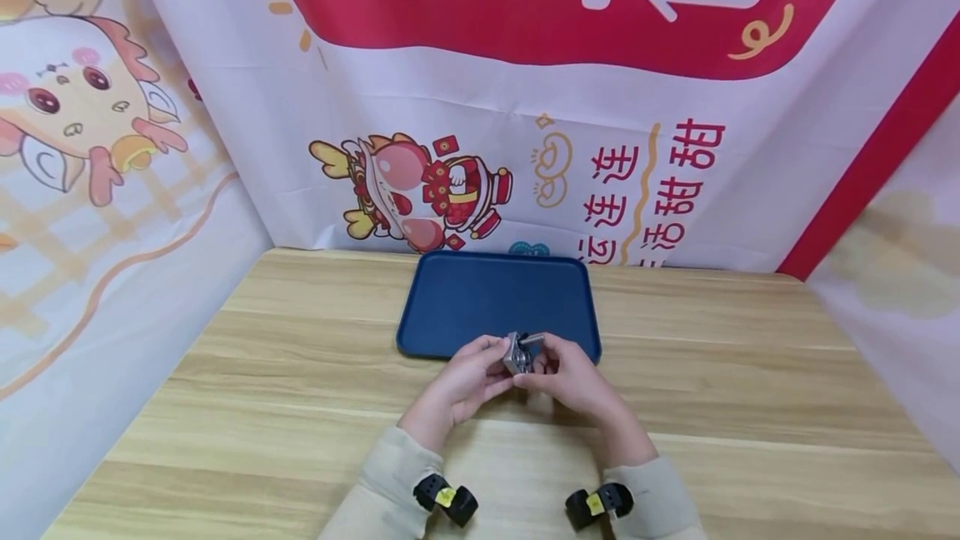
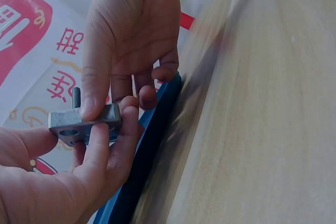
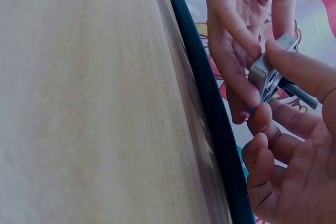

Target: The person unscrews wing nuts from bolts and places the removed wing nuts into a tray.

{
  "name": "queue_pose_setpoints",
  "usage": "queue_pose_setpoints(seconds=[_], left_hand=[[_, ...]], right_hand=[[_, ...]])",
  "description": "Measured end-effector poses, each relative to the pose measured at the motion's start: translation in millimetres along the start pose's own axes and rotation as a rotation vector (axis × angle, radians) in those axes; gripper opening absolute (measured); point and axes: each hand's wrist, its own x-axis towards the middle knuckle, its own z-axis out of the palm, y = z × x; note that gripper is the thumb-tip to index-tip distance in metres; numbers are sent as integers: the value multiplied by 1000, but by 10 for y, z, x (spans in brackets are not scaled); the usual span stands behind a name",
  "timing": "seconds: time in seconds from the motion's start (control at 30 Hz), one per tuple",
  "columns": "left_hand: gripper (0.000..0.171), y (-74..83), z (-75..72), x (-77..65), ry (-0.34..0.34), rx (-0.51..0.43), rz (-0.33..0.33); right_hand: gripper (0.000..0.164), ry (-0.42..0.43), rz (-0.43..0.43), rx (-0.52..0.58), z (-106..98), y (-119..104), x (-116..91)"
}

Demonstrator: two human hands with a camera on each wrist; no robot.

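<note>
Both hands meet over the near edge of the tray around a small grey metal block (image 1: 516, 354) with holes in it. My left hand (image 1: 465, 375) grips one end of the block between thumb and fingers, as the left wrist view shows. From the other side my right hand (image 1: 576, 375) pinches it, the thumb (image 3: 296, 66) lying along its top. A threaded bolt (image 3: 303, 96) sticks out of the block; in the left wrist view this bolt (image 2: 76, 97) points upward behind it. Fingers cover part of the block's underside.
A dark blue tray (image 1: 498, 294) lies at the back of the wooden table (image 1: 315, 373), close to the printed cloth wall (image 1: 480, 90). Cloth hangs along the left and right sides too. Each sleeve carries a black wrist strap (image 1: 446, 498).
</note>
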Motion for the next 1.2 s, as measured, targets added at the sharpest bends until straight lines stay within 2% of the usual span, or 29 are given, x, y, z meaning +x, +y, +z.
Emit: queue_pose_setpoints(seconds=[0.5, 0.77, 0.97, 1.2], left_hand=[[12, -3, -9, -1, -4, 41, 3], [8, -19, -13, 33, 25, 37, 37], [9, -12, 1, 24, 27, 49, 39], [10, 10, 37, -7, 17, 74, 39]], right_hand=[[43, -51, -50, 50, -35, 12, -38], [35, 47, -15, 126, -82, -14, -37], [29, 112, -13, 136, -82, -17, -16], [25, 122, -1, 169, -69, -22, -5]])
